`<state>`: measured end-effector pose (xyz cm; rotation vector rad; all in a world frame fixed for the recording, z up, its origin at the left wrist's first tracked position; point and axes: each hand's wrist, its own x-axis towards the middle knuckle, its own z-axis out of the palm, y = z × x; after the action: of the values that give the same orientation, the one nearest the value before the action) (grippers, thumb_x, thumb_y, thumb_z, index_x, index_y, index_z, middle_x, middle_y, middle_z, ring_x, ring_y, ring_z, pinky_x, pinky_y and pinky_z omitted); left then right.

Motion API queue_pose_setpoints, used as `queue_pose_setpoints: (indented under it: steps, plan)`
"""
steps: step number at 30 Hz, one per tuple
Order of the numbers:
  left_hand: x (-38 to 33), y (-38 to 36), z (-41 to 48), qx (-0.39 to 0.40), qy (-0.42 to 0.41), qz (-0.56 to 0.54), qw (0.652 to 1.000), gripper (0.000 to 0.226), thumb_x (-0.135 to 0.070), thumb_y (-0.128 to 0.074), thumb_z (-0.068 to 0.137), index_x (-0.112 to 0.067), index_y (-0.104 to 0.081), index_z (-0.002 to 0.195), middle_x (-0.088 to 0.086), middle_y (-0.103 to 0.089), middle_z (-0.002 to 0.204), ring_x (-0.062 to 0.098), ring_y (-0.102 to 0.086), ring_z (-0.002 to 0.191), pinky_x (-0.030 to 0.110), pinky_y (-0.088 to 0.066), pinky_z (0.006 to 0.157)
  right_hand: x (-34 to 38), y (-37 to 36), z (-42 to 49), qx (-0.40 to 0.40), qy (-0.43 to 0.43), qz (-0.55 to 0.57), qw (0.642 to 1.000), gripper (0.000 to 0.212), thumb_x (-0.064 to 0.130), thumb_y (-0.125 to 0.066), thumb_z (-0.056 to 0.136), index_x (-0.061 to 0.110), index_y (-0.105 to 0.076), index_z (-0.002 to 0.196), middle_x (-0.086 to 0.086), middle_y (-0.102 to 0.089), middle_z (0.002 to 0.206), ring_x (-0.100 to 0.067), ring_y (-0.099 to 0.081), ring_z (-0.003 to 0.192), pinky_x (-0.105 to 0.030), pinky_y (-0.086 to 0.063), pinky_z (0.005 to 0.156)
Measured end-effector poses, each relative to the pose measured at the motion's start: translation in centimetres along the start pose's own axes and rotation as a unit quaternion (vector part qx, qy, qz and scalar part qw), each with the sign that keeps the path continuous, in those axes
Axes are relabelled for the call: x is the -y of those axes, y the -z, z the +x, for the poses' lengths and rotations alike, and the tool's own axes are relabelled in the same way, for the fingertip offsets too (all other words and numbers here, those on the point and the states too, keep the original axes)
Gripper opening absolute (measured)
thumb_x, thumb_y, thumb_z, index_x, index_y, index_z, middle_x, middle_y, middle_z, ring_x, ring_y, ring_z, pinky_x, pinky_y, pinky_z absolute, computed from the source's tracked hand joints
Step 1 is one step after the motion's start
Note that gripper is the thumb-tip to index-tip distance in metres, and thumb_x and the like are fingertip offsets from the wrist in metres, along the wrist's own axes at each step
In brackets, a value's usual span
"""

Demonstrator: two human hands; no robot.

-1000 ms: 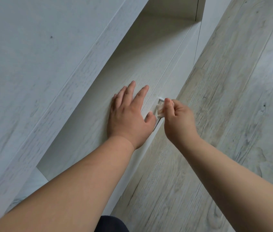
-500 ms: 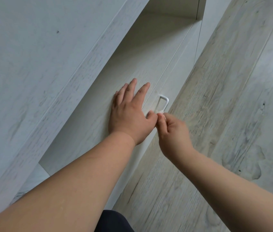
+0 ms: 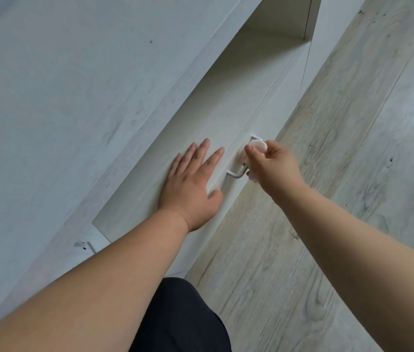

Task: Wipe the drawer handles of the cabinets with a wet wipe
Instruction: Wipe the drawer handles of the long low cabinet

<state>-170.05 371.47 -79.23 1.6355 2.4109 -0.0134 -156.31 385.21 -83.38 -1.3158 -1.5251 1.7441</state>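
Moved up the drawer handle (image 3: 236, 175) from its near end toward the far one: right hand (image 3: 270, 163), fingers curled round a wadded wet wipe (image 3: 257, 145), pressing it onto the bar. Left hand (image 3: 192, 185) flat, fingers straight, braced on the cabinet front (image 3: 213, 110). Wipe soft, limp and light, best kept pinched in a wad folded about the thin, stiff, probably slick bar. Contact at the far post blurred, hard to confirm.

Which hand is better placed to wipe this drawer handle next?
The right hand: it grips the wet wipe at the handle. The left hand lies flat on the drawer front.
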Motion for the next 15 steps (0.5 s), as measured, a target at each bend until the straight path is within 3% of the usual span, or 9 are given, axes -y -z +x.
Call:
queue_pose_setpoints:
  steps: [4, 6, 10, 12, 15]
  plan:
    - [-0.1, -0.3, 0.2, -0.017, 0.012, 0.002, 1.0, 0.083, -0.047, -0.037, 0.089, -0.046, -0.002, 0.164, -0.013, 0.011, 0.174, 0.009, 0.013, 0.159, 0.039, 0.006, 0.13, -0.7, -0.5, -0.3, -0.001, -0.013, 0.027, 1.0, 0.023, 0.021, -0.064, 0.091, 0.0, -0.058, 0.084, -0.002, -0.056, 0.063, -0.013, -0.055, 0.055, -0.032, -0.049, 0.057]
    - [0.0, -0.4, 0.2, -0.022, 0.008, -0.002, 1.0, 0.082, -0.046, -0.04, 0.091, -0.046, -0.004, 0.164, -0.014, 0.009, 0.174, 0.008, 0.011, 0.159, 0.039, 0.005, 0.13, -1.0, -0.7, 0.0, -0.014, -0.011, 0.009, 1.0, 0.03, 0.028, -0.065, 0.09, -0.001, -0.058, 0.089, -0.003, -0.061, 0.07, -0.014, -0.057, 0.061, -0.034, -0.049, 0.06]
    - [0.2, -0.6, 0.2, -0.033, 0.008, -0.011, 0.999, 0.08, -0.045, -0.044, 0.093, -0.045, -0.008, 0.164, -0.014, 0.006, 0.174, 0.008, 0.008, 0.159, 0.038, 0.004, 0.13, -1.7, -0.7, -0.2, -0.032, 0.012, -0.02, 0.999, 0.032, 0.046, -0.059, 0.1, 0.017, -0.053, 0.11, 0.0, -0.069, 0.092, -0.016, -0.066, 0.075, -0.037, -0.054, 0.067]
    - [0.1, -0.7, 0.3, -0.042, 0.007, -0.017, 0.999, 0.079, -0.047, -0.041, 0.092, -0.045, -0.011, 0.164, -0.014, 0.003, 0.174, 0.008, 0.006, 0.16, 0.038, 0.003, 0.131, -2.3, -0.9, -0.2, -0.026, 0.012, -0.033, 0.999, 0.031, 0.049, -0.051, 0.103, 0.019, -0.054, 0.111, 0.003, -0.067, 0.088, -0.015, -0.064, 0.073, -0.036, -0.052, 0.064]
    - [0.0, -0.8, 0.3, -0.044, 0.012, -0.024, 0.999, 0.078, -0.05, -0.039, 0.09, -0.045, -0.013, 0.164, -0.014, 0.001, 0.174, 0.008, 0.006, 0.159, 0.037, 0.003, 0.131, -2.3, -0.9, 0.0, 0.011, 0.014, -0.056, 0.998, 0.04, 0.048, -0.042, 0.106, 0.016, -0.062, 0.092, 0.005, -0.06, 0.069, -0.015, -0.055, 0.062, -0.034, -0.047, 0.06]
